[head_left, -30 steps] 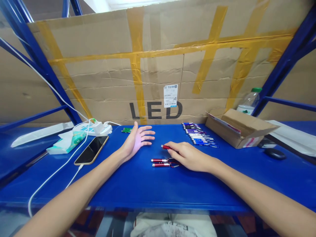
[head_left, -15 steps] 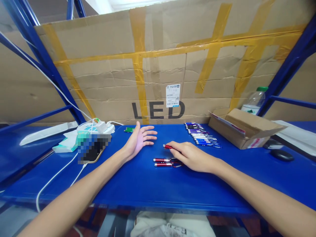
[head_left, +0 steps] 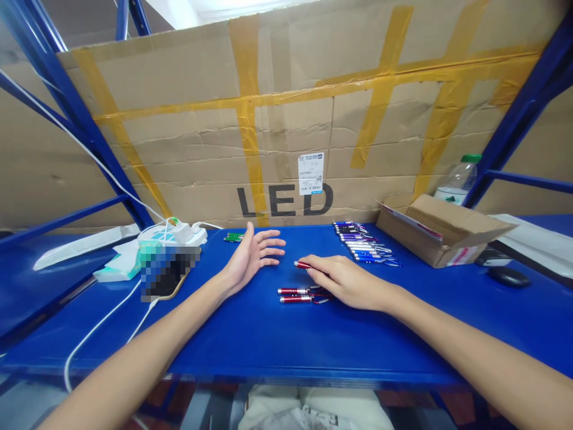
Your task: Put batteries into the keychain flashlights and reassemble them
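Note:
My right hand [head_left: 347, 282] is closed around a small red flashlight [head_left: 302, 264], its silver end pointing left toward my other palm. Open, with fingers spread and palm turned to the right, my left hand [head_left: 255, 257] holds nothing. Below the held flashlight, two more red flashlights [head_left: 295, 300] with silver ends and strap clips lie side by side on the blue table [head_left: 250, 340]. Behind my left hand, green flashlights [head_left: 233, 237] are partly hidden. A row of several purple, silver and blue flashlights [head_left: 360, 246] lies at the back right.
An open cardboard box [head_left: 441, 236] stands at the right, near a black mouse [head_left: 508, 276] and a green-capped bottle [head_left: 459, 179]. At the left are a phone [head_left: 168, 278], a tissue pack [head_left: 117, 272], a power strip [head_left: 197, 236] and white cables. A large cardboard sheet [head_left: 197, 155] closes off the back.
The violet glow on my left palm has gone. Both hands keep almost the same position, and the view has shifted slightly.

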The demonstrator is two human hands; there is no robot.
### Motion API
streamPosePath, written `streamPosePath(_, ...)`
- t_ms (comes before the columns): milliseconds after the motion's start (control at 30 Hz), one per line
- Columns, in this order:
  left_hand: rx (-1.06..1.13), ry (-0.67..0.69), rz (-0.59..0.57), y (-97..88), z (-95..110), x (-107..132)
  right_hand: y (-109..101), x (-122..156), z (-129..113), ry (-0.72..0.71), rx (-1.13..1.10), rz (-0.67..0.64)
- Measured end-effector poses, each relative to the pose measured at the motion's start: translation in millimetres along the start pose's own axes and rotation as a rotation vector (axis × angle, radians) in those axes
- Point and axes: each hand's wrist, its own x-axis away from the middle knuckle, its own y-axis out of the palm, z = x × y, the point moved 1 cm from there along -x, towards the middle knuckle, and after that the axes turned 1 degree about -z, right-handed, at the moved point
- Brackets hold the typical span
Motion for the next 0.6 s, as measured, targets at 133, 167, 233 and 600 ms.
streamPosePath(133, -0.039, -0.013, 0.008, 1.3, -1.4, 0.3, 1.6, -0.9, 4.8, -0.027, -0.022, 0.046)
streamPosePath(167, -0.076, -0.016, 0.019, 1.6, -2.4, 0.3, 2.0, -0.9, 5.3, -0.027, -0.024, 0.047)
streamPosePath(233, -0.186, -0.008, 0.022, 2.5, -5.1, 0.4, 2.3, -0.5, 5.2, -0.011, -0.019, 0.035)
streamPosePath(600, -0.456, 0.017, -0.205, 9.6, -14.0, 8.5, 1.2, 0.0, 0.7, 0.061, -0.04, 0.013)
